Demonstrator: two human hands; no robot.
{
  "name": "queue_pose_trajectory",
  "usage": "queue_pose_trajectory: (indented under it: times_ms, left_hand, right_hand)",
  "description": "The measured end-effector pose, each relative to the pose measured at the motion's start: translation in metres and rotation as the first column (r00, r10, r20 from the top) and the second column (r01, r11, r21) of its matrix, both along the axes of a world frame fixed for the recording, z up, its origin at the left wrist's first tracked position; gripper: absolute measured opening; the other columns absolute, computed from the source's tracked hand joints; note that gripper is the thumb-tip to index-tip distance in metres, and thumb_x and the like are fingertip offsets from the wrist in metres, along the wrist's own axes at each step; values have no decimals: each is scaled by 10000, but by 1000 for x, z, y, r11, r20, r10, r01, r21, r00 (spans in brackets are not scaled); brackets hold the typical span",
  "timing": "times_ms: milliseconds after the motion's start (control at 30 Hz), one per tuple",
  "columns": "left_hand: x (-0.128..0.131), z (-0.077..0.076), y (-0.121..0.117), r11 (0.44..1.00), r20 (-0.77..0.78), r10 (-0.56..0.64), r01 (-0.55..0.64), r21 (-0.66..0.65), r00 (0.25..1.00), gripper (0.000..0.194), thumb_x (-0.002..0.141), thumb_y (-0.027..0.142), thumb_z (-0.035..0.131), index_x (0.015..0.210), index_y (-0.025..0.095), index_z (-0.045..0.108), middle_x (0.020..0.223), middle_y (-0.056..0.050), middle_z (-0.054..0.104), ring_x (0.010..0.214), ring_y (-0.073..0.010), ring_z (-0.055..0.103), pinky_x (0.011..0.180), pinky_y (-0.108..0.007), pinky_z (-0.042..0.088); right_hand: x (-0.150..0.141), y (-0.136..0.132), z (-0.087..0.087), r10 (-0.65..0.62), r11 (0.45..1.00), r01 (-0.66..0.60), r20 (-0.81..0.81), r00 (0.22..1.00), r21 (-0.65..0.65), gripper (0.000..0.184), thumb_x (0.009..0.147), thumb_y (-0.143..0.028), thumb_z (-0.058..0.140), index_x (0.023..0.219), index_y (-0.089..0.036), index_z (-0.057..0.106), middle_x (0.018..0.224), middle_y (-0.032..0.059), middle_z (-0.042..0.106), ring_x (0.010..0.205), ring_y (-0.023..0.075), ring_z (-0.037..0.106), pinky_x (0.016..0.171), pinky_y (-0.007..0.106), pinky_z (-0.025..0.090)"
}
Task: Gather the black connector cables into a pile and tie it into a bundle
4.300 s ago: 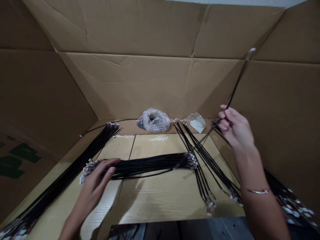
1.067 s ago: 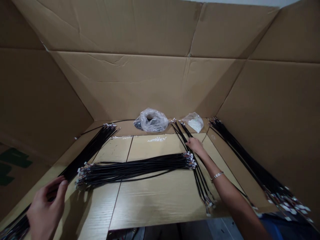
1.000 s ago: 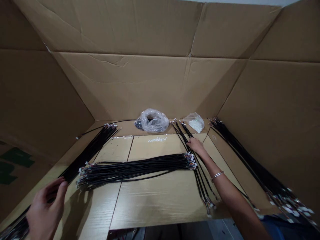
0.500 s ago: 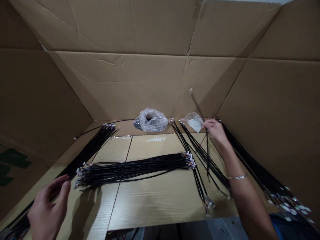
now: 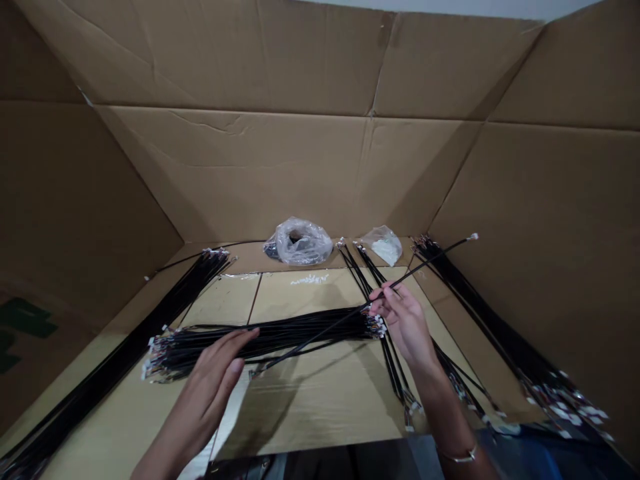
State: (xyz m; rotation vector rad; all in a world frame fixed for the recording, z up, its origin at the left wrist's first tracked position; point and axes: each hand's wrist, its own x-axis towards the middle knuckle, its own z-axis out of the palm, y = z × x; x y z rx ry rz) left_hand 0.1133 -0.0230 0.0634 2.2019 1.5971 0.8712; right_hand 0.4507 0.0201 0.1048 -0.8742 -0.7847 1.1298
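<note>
A single black cable (image 5: 425,263) with a white connector on its upper right end is pinched in my right hand (image 5: 400,320). It slants down to the left, its lower end hanging near my left hand (image 5: 213,383). The fingers of that left hand are stretched out, at the near side of a large bundle of black cables (image 5: 295,332) lying crosswise on the table; whether they touch it I cannot tell. White connectors and coloured wire ends show at both ends of this bundle, and my right hand is over its right end.
Further black cable bundles lie at the left (image 5: 165,310) and along the right wall (image 5: 480,313). A thinner group of cables (image 5: 395,367) runs under the right end. A clear plastic bag (image 5: 304,241) and a smaller bag (image 5: 386,247) stand before the cardboard wall (image 5: 240,173).
My right hand has come left and nearer with the cable, which has swung from near upright to a slant. My left hand has moved right, to the crosswise bundle.
</note>
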Motion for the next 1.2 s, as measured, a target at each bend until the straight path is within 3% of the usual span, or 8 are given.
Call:
queue_pose_trajectory:
  times_ms: [167,267,400,600,800,1000,1100,1200]
  left_hand:
    - [20,28,-9,985,-26,-126,122,-124,992,431,990,434,321,1191,321,685,1195,-10,723,1125,-216,650,988,-383,525]
    - [30,34,-11,975,-11,-175,171,-144,985,387,983,441,377,1158,317,700,1111,-12,753,1013,-212,693,897,-355,565]
    - [43,29,-9,976,-41,-215,213,-54,976,284,948,420,508,1135,309,690,1018,-3,764,904,-191,699,806,-309,568]
    - [52,24,-2,949,-84,-263,274,159,961,224,967,335,488,971,246,694,828,-3,748,728,-157,681,662,-267,529]
    - [41,21,-1,950,-82,-207,220,222,975,208,951,348,517,952,251,701,784,-3,739,691,-157,686,618,-255,529]
    - [20,15,-5,963,63,-176,158,216,982,230,936,394,536,946,247,713,820,-23,752,729,-164,710,661,-241,563]
    - [0,12,-6,972,124,-124,96,214,985,244,914,434,566,907,251,727,820,-21,760,741,-174,719,679,-248,573]
    - [-30,9,-6,978,170,3,-38,204,985,301,870,522,597,844,255,735,799,-12,764,729,-182,722,688,-261,581]
  right_hand:
    - [-9,-5,-11,43,999,-44,-45,998,-27,361,661,-414,850,804,-210,589,711,0,708,552,124,638,557,255,565]
    - [-11,-5,-13,51,998,-52,-54,997,-22,352,672,-416,845,807,-208,596,714,1,711,559,118,641,559,242,564]
    - [-15,-6,-19,59,998,-60,-66,996,-16,336,687,-401,837,809,-210,589,728,3,714,572,120,648,563,244,570]
    - [-12,-7,-24,54,998,-56,-77,996,-18,308,702,-377,829,815,-204,600,737,12,712,579,126,650,569,251,573]
    - [-4,-7,-25,9,998,-14,-103,995,-53,336,647,-372,867,787,-194,619,757,22,715,584,120,640,601,253,574]
    - [-4,-4,-31,-28,997,20,-118,993,-74,350,623,-369,877,804,-199,632,759,21,715,590,128,643,593,263,571]
    - [-3,-2,-36,-71,995,62,-112,991,-78,369,624,-380,873,847,-198,642,767,33,729,580,131,650,581,261,575]
    - [3,1,-43,-150,987,144,-95,984,-67,409,600,-388,888,860,-190,642,791,41,739,601,135,674,595,255,590]
